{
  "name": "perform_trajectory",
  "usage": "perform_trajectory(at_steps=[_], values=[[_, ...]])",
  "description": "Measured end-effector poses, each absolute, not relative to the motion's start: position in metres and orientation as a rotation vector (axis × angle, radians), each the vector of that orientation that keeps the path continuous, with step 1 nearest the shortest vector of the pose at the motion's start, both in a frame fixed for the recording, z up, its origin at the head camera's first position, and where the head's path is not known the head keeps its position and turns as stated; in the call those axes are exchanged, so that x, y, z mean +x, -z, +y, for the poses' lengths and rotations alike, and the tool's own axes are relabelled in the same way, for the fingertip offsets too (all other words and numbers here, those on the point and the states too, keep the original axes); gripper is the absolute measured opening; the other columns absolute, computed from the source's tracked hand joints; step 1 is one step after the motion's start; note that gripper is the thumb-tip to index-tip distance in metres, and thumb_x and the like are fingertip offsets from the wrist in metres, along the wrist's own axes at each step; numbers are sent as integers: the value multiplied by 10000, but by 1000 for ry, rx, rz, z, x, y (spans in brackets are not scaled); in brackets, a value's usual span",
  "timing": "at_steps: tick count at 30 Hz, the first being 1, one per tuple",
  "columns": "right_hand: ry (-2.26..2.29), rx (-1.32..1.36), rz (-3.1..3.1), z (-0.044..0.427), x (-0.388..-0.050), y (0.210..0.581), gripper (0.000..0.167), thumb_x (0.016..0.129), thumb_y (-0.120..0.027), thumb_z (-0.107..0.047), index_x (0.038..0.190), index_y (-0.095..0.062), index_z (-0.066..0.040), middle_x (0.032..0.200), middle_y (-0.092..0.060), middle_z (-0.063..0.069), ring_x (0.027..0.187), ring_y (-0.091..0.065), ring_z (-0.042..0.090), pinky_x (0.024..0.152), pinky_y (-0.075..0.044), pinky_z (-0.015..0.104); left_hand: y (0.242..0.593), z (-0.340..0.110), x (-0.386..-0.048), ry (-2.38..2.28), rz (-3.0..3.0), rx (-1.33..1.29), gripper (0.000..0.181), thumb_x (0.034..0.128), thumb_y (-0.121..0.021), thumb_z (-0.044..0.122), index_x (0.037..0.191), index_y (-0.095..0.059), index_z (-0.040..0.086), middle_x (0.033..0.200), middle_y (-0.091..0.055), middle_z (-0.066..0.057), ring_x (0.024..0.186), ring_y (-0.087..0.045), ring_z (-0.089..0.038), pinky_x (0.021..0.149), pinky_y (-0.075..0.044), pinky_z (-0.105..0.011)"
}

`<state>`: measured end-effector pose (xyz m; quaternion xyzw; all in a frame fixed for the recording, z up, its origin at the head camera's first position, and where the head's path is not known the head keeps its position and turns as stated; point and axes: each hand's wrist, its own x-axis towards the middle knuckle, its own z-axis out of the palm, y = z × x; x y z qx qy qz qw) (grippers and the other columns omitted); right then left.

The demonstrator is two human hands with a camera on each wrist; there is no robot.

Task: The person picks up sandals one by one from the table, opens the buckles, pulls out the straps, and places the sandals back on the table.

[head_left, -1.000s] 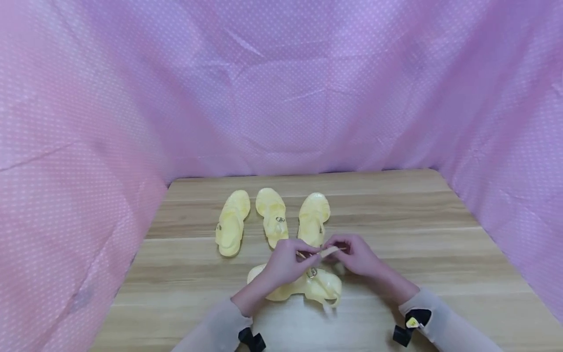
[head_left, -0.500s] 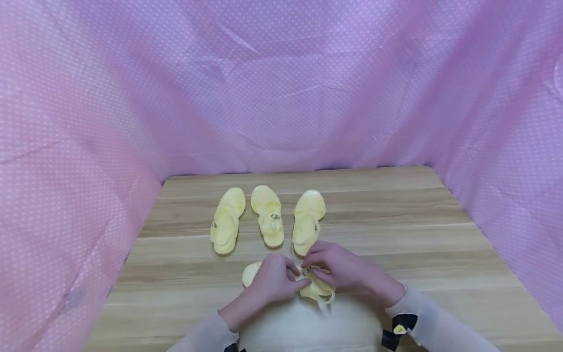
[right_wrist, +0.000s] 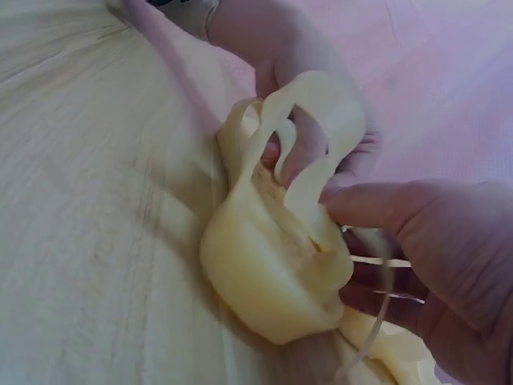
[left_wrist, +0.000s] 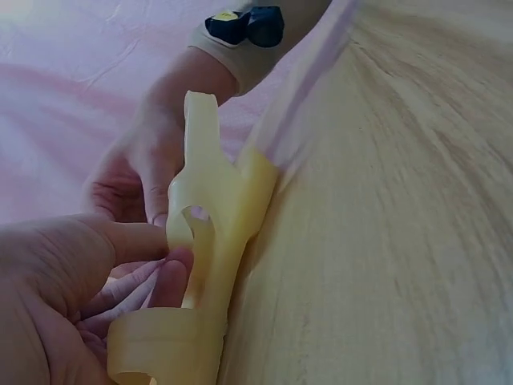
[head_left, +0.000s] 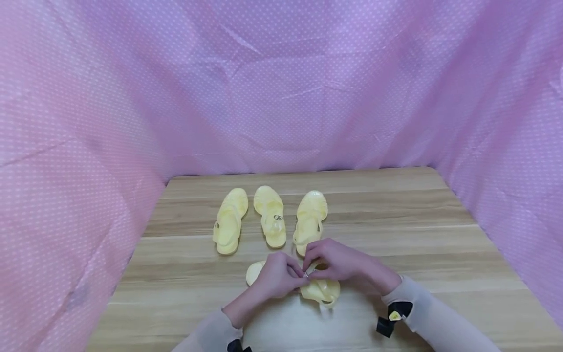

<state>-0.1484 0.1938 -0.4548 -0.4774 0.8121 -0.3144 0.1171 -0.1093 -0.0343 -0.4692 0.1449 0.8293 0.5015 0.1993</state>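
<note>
A pale yellow jelly sandal [head_left: 320, 292] lies crosswise near the front of the table, its middle hidden by both hands in the head view. My left hand [head_left: 278, 276] pinches its strap between thumb and fingers, seen closely in the left wrist view with the sandal's side [left_wrist: 212, 196] on the tabletop. From the other side, my right hand [head_left: 340, 261] pinches the strap at the small metal buckle, the two sets of fingertips almost meeting. The right wrist view shows the sandal's rounded end [right_wrist: 256, 269] and looped straps; a thin strap hangs by my right fingers.
Three more yellow sandals stand in a row behind my hands: a left one [head_left: 229, 222], a middle one [head_left: 270, 210] with a metal buckle, and a right one [head_left: 312, 210] close to my right hand. Pink dotted cloth [head_left: 290, 98] encloses the wooden table [head_left: 418, 230].
Both hands have lowered from holding the strap raised over the sandal and now meet at its buckle. In the last half second, the right fingers shifted slightly. The three rear sandals stay in place.
</note>
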Motion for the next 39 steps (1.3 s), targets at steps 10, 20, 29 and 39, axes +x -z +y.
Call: perform_trajectory(at_steps=[10,20,29,39], values=[[1099,-1494,2376,200,-153,467,148,915,-820,-115,1056,-810,-161,954,-780,-72,888,-697,-3,808,-597,187,466,-44,-112,-1382,2336,450,164,833,-904,149,740,-778,98,631,-748,-1,556,-703,-100,516,-545,-217],[1211,-1445,2346,196,-151,474,180,881,-827,-67,1036,-799,-155,962,-784,-47,893,-721,36,816,-616,223,467,-43,-116,-1408,2291,509,157,918,-820,141,780,-794,72,621,-752,-25,522,-700,-70,507,-558,-207],[1249,-1414,2319,197,-153,479,181,877,-826,-57,1018,-790,-165,936,-771,-37,878,-711,35,802,-627,233,465,-47,-118,-1360,2257,516,153,926,-807,126,782,-796,75,627,-755,-40,552,-720,-99,507,-534,-195],[1317,-1459,2273,196,-155,476,185,875,-807,-17,1029,-785,-118,937,-782,51,856,-746,149,774,-652,306,463,-47,-120,-1297,2280,529,116,932,-793,148,826,-785,104,655,-770,-11,561,-716,-88,522,-519,-193]])
